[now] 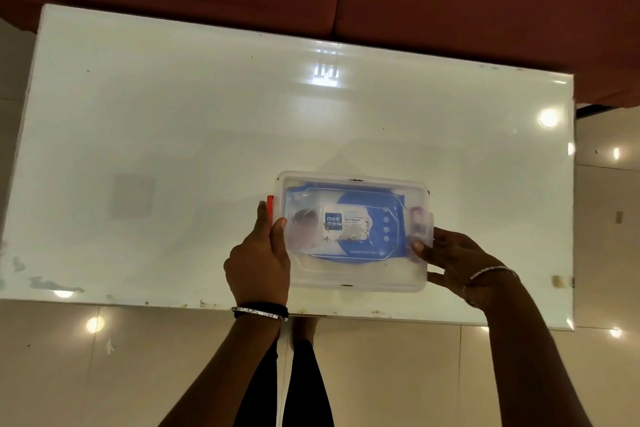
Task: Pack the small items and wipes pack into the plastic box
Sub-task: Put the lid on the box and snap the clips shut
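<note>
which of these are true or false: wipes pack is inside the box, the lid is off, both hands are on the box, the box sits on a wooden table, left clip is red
1. The wipes pack is inside the plastic box. True.
2. The lid is off. False: the clear lid covers the box.
3. Both hands are on the box. True: left hand and right hand hold its ends.
4. The box sits on a wooden table. False: the table is glossy white.
5. The left clip is red. True.
</note>
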Available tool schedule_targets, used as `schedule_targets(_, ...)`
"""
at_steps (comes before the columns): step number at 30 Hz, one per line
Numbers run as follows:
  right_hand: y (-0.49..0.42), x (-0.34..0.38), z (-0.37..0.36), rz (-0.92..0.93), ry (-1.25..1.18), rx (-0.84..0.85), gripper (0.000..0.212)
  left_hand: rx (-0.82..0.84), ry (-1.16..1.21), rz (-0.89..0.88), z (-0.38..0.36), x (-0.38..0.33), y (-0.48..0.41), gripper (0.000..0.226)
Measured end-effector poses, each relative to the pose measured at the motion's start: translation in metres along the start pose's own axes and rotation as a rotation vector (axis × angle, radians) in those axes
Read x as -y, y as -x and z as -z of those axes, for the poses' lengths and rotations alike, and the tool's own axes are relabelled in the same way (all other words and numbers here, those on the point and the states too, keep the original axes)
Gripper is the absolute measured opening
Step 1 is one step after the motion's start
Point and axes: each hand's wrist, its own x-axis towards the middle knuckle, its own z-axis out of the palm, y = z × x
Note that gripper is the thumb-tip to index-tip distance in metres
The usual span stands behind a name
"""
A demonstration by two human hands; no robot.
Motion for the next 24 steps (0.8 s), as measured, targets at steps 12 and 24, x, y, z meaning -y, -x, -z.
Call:
schedule_targets(12, 0.008, -0.023, -0.047, 0.327, 0.451, -0.633, 0.041, -0.037, 0.067, -0.001, -0.005, 0.007, 0.002, 0.039)
schedule_targets(24, 0.013, -0.028, -0.064, 0.429, 0.471, -0.808, 0.048, -0.013, 0.185, 0.008, -0.001, 0.015, -0.002, 0.037)
